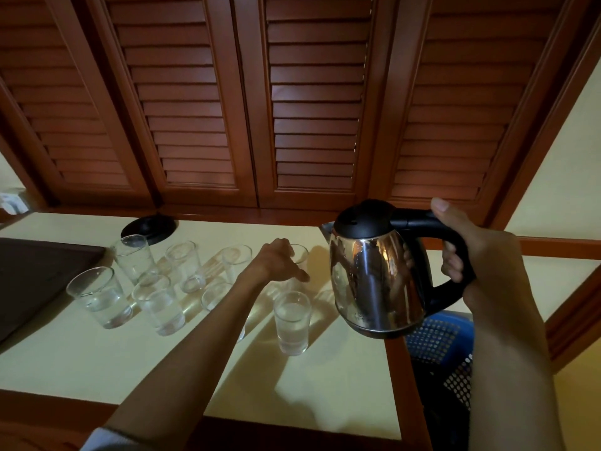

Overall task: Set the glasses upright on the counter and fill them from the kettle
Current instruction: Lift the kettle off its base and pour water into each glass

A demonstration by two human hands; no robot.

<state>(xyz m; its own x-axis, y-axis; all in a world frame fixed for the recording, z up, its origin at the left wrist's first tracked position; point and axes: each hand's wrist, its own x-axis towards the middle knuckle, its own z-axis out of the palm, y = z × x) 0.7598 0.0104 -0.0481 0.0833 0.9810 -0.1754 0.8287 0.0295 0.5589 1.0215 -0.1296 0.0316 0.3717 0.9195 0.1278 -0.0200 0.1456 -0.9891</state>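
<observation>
The cream table carried the whole set, and the largest working piece, the steel kettle, hung in the air above its right end, level, spout toward the glasses. The right hand held it with fingers curled through the black handle and the thumb laid along the top. With water inside it was probably heavy and would swing at the spout, so that handle was the only sensible hold; the polished body looked slick and possibly hot.

8 glasses stood upright in 2 rows. Several, like the near glass, already held water. The left hand reached to the far glass, fingers bent around its wall, apparently steadying it. These were thin, smooth and breakable, light when empty and easy to tip, so best gripped low around the side. The kettle's black base sat behind them.
</observation>
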